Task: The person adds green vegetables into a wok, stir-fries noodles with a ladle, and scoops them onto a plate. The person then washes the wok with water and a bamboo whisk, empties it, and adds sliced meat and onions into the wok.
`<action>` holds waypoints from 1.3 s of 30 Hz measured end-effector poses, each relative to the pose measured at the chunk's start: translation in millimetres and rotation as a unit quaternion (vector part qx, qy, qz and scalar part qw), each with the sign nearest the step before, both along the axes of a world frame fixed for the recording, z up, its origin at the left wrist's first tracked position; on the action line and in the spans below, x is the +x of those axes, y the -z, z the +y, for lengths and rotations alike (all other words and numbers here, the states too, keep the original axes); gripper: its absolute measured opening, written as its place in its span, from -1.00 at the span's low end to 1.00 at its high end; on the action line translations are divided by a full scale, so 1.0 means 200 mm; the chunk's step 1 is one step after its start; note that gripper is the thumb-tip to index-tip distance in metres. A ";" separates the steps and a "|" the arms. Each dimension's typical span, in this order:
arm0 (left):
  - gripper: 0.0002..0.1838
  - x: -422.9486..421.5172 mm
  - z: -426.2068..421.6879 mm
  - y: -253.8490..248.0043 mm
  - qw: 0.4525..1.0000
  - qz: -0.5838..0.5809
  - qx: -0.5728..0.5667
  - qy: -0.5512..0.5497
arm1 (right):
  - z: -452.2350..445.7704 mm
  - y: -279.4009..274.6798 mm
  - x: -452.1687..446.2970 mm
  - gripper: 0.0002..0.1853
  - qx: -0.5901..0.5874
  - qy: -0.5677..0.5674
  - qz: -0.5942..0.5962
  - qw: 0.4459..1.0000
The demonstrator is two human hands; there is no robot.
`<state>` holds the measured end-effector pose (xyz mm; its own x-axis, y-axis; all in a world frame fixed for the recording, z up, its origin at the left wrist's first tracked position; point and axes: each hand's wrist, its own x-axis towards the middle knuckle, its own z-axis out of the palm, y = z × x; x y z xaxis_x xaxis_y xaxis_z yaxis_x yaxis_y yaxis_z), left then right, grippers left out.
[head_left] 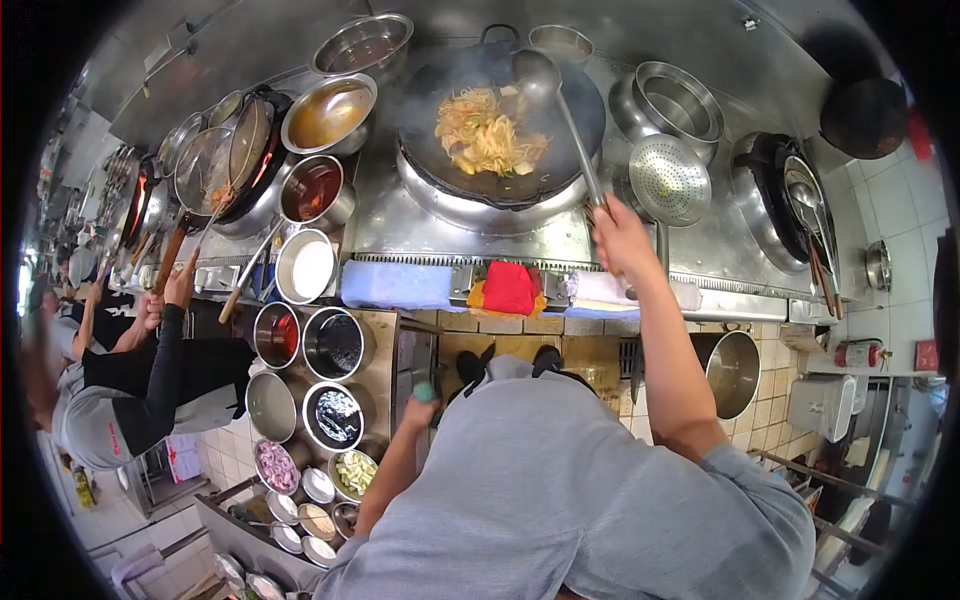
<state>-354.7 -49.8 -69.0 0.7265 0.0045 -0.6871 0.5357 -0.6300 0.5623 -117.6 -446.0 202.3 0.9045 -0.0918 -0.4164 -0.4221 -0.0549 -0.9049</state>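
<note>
- Ladle [537,78], one, its handle wrapped by the closed fingers and thumb of the right hand [622,240], its bowl over the upper right part of the wok [422,112]
- Left hand [421,410], low beside the body, fingers curled round one green bundle [426,392], their exact closure too small to tell
- Noodles [485,135], one heap in the middle of that one wok, yellow and glossy, mixed with paler pieces and bits of green, faint steam about them
- Three folded cloths along the stove front: one blue [397,285], one red [510,288], one pale [635,288]
- One perforated skimmer [670,180] right of the wok, just in front of the nested metal bowls [682,100]
- Left of the wok, one bowl of amber liquid [328,114], one pot of dark red liquid [312,190] and one white-filled pot [305,267]
- Nearer the body, one pot of bright red sauce [277,333], two pots of dark liquid [338,343], one bowl of chopped purple pieces [276,467] and one of pale green pieces [355,472]
- Far left, one co-worker [110,415], both hands at long handles
</note>
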 end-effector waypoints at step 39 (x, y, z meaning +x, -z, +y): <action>-0.90 1.86 -0.94 -0.63 0.767 0.109 -0.530 -0.345 | -0.11 -0.22 -0.76 -0.40 -0.468 -0.190 -0.136 0.852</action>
<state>17.7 -238.5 56.1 0.6691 -0.3090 -0.6759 0.6904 0.5951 0.4114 -269.0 -467.2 245.7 0.9944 0.0529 -0.0910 0.0061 -0.8921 -0.4517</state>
